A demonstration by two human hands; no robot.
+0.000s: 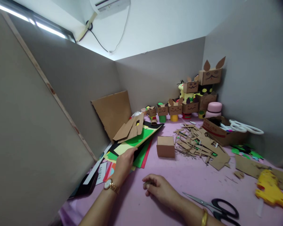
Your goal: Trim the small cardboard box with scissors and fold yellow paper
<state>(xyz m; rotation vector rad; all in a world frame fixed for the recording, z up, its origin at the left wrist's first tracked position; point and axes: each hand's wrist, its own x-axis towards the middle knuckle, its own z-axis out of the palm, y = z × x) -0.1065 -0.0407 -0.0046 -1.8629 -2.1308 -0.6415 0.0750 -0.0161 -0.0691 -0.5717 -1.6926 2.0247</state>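
My left hand (125, 161), with a watch on its wrist, is closed on the near edge of a stack of coloured sheets (141, 138). Green, pale yellow and black sheets show there, and the gripped edge is raised above other green and red sheets. Cut cardboard pieces (129, 129) lie on top of the stack. My right hand (159, 188) is held low over the purple cloth, fingers curled together around something small and dark that I cannot make out. A closed cardboard box (165, 147) stands beyond it. Scissors (212, 207) lie beside my right forearm.
Cardboard scraps (198, 144) are heaped right of centre. A yellow glue gun (271, 190) lies far right, near an open carton (223, 133) with a white cable. Cardboard animal figures (175, 109) stand at the back, and a cardboard sheet (114, 113) leans left.
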